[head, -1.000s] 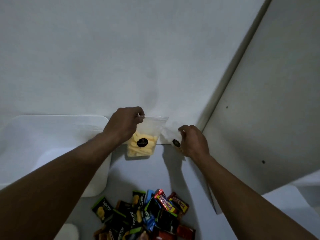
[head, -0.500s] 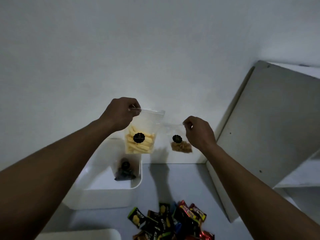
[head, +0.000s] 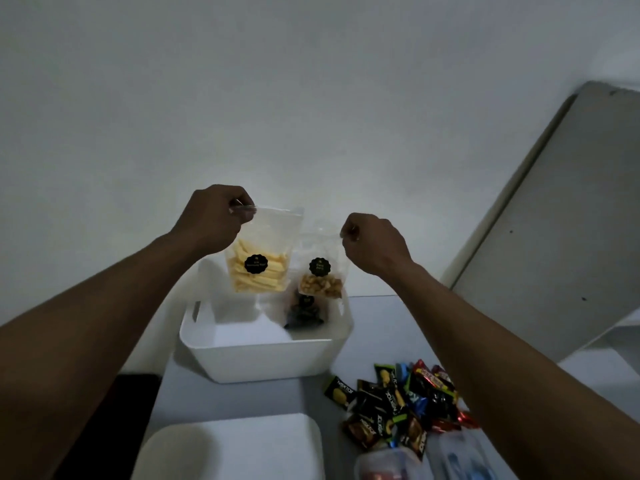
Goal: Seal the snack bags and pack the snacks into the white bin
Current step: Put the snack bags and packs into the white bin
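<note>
My left hand (head: 212, 220) pinches the top corner of a clear bag of yellow snack sticks (head: 260, 268), which hangs above the white bin (head: 263, 358). My right hand (head: 372, 242) pinches the top of a smaller clear bag of brown snacks (head: 320, 284), held up beside the first, over the bin's far right. Both bags carry a round black label. Inside the bin, a bag of dark snacks (head: 304, 311) leans at the far right corner.
A heap of small wrapped snacks (head: 398, 401) lies on the table to the right of the bin. A white lid or tray (head: 235, 445) sits at the near edge, clear plastic containers (head: 429, 459) beside it. A grey panel (head: 554, 230) leans at the right.
Both hands have lifted the two bags up off the table and hold them over the bin. The camera has tilted, bringing the bin and the near tray into view.
</note>
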A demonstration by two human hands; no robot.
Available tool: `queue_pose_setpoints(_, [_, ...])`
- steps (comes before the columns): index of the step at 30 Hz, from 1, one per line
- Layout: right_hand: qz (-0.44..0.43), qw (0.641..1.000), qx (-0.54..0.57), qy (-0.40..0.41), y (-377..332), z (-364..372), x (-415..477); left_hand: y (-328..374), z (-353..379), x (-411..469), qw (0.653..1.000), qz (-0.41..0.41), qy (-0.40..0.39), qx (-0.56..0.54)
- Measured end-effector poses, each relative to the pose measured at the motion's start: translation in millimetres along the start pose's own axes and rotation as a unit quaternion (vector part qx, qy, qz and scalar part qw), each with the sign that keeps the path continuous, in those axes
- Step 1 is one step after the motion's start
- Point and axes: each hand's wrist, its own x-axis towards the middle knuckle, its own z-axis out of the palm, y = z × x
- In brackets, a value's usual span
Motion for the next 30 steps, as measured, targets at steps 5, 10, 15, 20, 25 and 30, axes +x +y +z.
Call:
queue_pose_setpoints(5, [-0.002,0.998,-0.025,-0.053,-8,49,1,-41,0,-6,0.999,-0.029,0.01,0.014])
queue_pose_setpoints(10, [0.008,0.994,-0.033,-0.107,-2,91,-1,-73,9,-11,0.999,-0.047,-0.002,0.023])
queue_pose_setpoints(15, [-0.007,0.987,-0.058,-0.152,6,120,-2,-92,19,-14,0.998,-0.058,-0.009,0.026])
queue_pose_setpoints(20, [-0.035,0.977,-0.13,-0.165,11,136,-1,-101,27,-15,0.997,-0.074,-0.02,0.016])
queue_pose_setpoints(25, [-0.086,0.957,-0.227,-0.158,12,145,1,-107,32,-17,0.997,-0.068,-0.026,0.014])
queue_pose_setpoints(30, [-0.11,0.939,-0.295,-0.138,9,150,14,-110,36,-18,0.997,-0.067,-0.036,0.001])
